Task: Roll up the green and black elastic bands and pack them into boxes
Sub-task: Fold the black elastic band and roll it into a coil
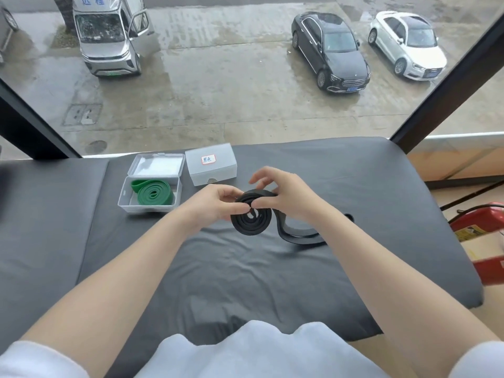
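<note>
A partly coiled black elastic band (252, 222) is held upright above the dark padded table (272, 268). My left hand (215, 203) pinches the coil's left upper edge, and my right hand (283, 197) pinches its top, with the upper fingers lifted. The band's loose tail (297, 237) loops onto the table to the right. A rolled green band (154, 195) lies inside an open clear plastic box (124, 200) at the back left. A closed clear box with a red-edged label (211, 163) stands right of it.
A large window with dark frame bars rises just behind the table, with parked cars outside. A red object (488, 241) sits on the floor beyond the table's right edge. A second dark pad (41, 214) adjoins on the left.
</note>
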Action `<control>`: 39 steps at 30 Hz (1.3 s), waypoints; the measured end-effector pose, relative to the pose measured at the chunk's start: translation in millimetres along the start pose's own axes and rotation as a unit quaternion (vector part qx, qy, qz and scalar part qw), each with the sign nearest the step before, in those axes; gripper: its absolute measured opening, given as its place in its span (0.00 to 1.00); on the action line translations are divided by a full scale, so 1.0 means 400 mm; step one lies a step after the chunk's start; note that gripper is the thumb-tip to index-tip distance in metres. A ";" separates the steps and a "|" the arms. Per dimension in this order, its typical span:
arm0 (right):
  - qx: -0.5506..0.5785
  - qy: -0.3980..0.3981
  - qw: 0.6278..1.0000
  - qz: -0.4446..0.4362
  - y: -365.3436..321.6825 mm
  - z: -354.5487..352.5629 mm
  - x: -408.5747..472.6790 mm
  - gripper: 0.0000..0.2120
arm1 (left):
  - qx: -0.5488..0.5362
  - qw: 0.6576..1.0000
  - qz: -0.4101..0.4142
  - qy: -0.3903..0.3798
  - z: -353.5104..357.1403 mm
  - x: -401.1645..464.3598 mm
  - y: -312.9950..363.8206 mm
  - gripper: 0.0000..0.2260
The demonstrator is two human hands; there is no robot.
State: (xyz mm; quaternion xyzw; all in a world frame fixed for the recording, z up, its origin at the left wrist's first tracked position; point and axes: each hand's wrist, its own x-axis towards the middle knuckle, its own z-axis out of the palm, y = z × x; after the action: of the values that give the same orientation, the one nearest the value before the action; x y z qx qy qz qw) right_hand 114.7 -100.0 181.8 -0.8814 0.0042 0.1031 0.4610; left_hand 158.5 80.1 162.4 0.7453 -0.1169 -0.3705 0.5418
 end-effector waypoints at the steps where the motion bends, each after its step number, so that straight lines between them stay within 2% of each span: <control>1: 0.030 0.010 0.999 0.011 0.005 -0.001 -0.002 0.14 | -0.019 1.000 0.006 0.007 0.006 -0.002 -0.003 0.06; 4: 0.046 0.006 0.999 0.013 0.026 -0.008 -0.002 0.13 | -0.081 0.996 0.011 0.044 0.028 -0.003 -0.020 0.06; 8: 0.057 -0.045 0.997 0.017 0.047 -0.005 -0.018 0.19 | -0.160 0.981 0.017 0.106 0.024 -0.007 -0.042 0.06; 12: 0.084 0.030 0.996 0.006 0.070 0.015 -0.028 0.20 | -0.249 0.954 0.043 0.159 0.026 -0.014 -0.040 0.06; 15: 0.136 0.053 0.989 0.001 0.070 0.029 -0.028 0.16 | -0.247 0.953 0.059 0.162 0.029 -0.018 -0.033 0.06; 21: 0.127 0.066 0.990 -0.001 0.052 0.004 -0.034 0.14 | -0.247 0.952 0.072 0.166 0.010 -0.023 -0.031 0.07; 28: 0.114 0.139 0.983 0.024 0.037 0.082 -0.031 0.09 | -0.326 0.924 0.053 0.190 0.064 -0.012 -0.030 0.05; 30: 0.148 0.153 0.976 0.035 0.033 0.085 -0.028 0.09 | -0.355 0.916 0.046 0.182 0.083 -0.010 -0.034 0.04; 33: 0.204 0.130 0.969 0.046 0.031 0.075 -0.031 0.11 | -0.381 0.905 0.038 0.187 0.099 -0.009 -0.037 0.05; 36: 0.180 0.097 0.978 0.050 0.049 0.060 -0.035 0.12 | -0.378 0.904 0.022 0.199 0.116 -0.011 -0.039 0.05; 39: 0.179 0.099 0.978 0.048 0.058 0.044 -0.037 0.11 | -0.376 0.907 0.008 0.187 0.137 -0.013 -0.044 0.06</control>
State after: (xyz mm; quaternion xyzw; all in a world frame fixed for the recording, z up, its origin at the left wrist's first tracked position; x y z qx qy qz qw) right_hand 94.7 -100.4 155.9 -0.7893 0.1102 0.0348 0.6030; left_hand 113.6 50.4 141.3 0.5408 0.1290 -0.2365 0.7969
